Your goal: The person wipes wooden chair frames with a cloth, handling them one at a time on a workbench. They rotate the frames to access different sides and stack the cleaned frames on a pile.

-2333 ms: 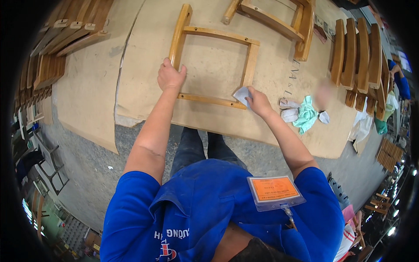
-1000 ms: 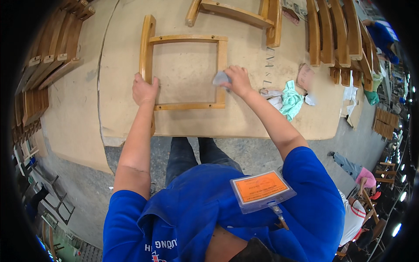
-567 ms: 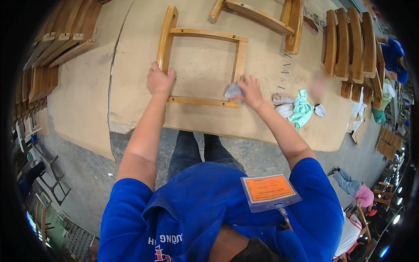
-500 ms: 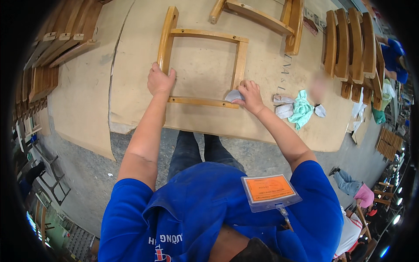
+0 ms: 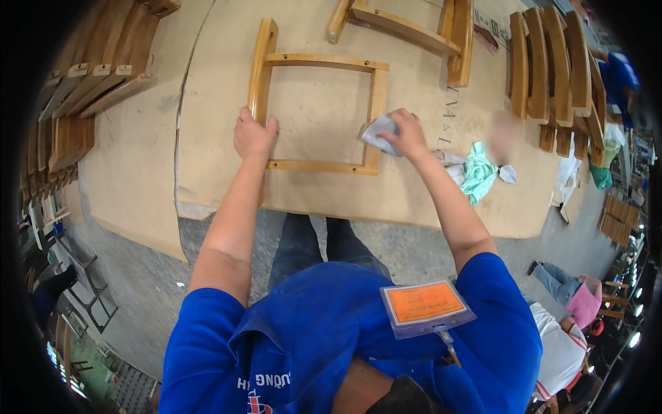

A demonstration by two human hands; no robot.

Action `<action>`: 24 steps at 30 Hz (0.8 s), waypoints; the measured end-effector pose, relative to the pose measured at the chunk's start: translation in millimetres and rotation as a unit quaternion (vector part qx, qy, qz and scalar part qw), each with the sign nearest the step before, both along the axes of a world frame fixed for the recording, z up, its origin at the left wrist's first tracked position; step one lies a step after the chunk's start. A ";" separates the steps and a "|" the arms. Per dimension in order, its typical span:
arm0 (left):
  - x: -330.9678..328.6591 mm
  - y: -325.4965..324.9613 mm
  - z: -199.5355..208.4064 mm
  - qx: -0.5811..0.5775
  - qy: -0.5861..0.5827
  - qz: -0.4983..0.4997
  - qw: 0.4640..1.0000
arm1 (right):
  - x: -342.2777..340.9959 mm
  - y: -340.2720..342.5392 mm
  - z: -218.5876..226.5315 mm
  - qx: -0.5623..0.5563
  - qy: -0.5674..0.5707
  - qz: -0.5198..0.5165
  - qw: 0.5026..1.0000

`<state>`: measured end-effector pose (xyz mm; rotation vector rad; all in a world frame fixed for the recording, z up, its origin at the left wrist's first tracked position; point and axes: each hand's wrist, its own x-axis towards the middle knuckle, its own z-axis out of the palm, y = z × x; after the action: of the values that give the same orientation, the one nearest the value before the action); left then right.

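A varnished wooden frame [image 5: 321, 60] lies on the cardboard-covered table in front of me, its thicker, longer bar at the left. My left hand [image 5: 254, 136] is wrapped around that thick bar near its lower half. Between the fingers of my right hand [image 5: 407, 136] is a bent grey-white piece of sandpaper [image 5: 380, 132], slightly blurred. It lies against the frame's right-hand bar, about midway between the near corner and the far one. The fingertips of my right hand are partly hidden behind the sheet.
Another wooden frame [image 5: 407, 30] lies beyond mine. Curved wooden parts [image 5: 541, 65] are stacked at the right, and more pieces [image 5: 103, 58] at the far left. Right of my hand lie a mint-green cloth [image 5: 478, 174] and grey sheets. People [image 5: 569, 293] are at the lower right.
My right hand has moved the sandpaper from the frame's near right corner up along the right-hand bar. My left hand keeps its grip on the thick bar.
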<state>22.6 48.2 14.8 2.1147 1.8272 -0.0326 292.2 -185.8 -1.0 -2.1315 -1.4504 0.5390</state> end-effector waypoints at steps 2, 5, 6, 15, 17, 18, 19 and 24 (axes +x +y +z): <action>0.2 0.0 -0.6 -0.003 -0.002 0.002 1.000 | 8.3 0.6 0.9 -0.077 0.227 -0.106 0.965; -0.5 -0.6 -0.1 0.003 -0.006 0.000 1.000 | 4.9 -5.1 1.8 -0.122 0.228 -0.072 0.963; -0.5 -0.3 0.3 0.006 -0.007 -0.001 1.000 | 1.1 -7.9 3.1 -0.084 0.082 0.065 0.991; -1.8 -1.5 1.6 0.011 -0.015 -0.010 1.000 | -12.6 -16.9 46.1 -0.071 0.138 -0.082 0.985; -2.0 -1.8 1.0 0.010 -0.013 -0.006 1.000 | -15.8 -21.2 47.2 -0.059 0.077 -0.023 0.995; -1.7 -1.3 1.0 0.014 -0.014 -0.006 1.000 | -20.5 -24.6 45.2 -0.076 0.040 0.031 0.996; -1.6 -1.2 1.2 0.006 -0.014 -0.005 1.000 | -26.3 -28.5 42.2 -0.127 0.011 0.091 0.988; -1.4 -0.8 4.1 0.003 -0.005 -0.006 1.000 | -48.9 -46.5 26.4 -0.012 0.046 0.048 0.998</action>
<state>21.2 47.4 19.0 2.1248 1.8119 -0.0202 243.3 -232.3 25.4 -2.0355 -1.5081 0.6848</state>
